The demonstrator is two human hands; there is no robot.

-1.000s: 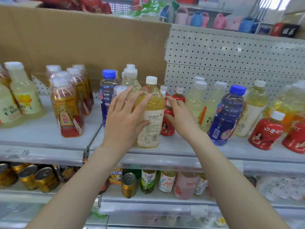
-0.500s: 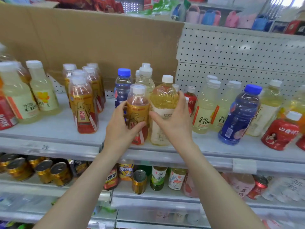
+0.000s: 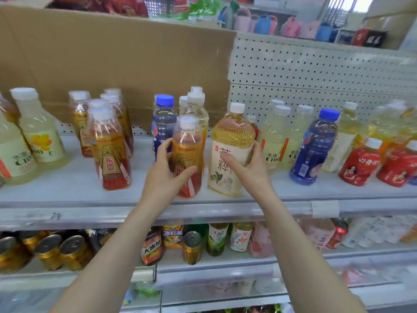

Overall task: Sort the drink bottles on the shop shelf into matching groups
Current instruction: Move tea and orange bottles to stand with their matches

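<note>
Amber-filled plastic bottle with a red-and-gold label and clear overcap stands at the front edge of the grey metal shop shelf, wrapped by the person's left hand, thumb across the label and fingers curled round the back. Just beside it, the right hand grips a taller yellow tea bottle with a white cap and cream paper label, index finger laid along the label front. Both bottles appear to rest on the shelf; whether either is lifted clear cannot be told.

Matching red-and-gold bottles cluster to the left, near but apart from the held one, which likely belongs with them. A blue-capped clear bottle of violet drink and pale bottles stand directly behind the left hand.

Risks from here are plain. Sliding the amber bottle leftward along the lip could tip it off the shelf front onto the cans and bottles on the shelf below. Knuckles backing into the crowded row behind could topple the blue-capped bottle, which might knock down its neighbours. Working both hands at once divides attention, and the tall tea bottle, top-heavy and close to the edge, could rock over if released carelessly.
</note>
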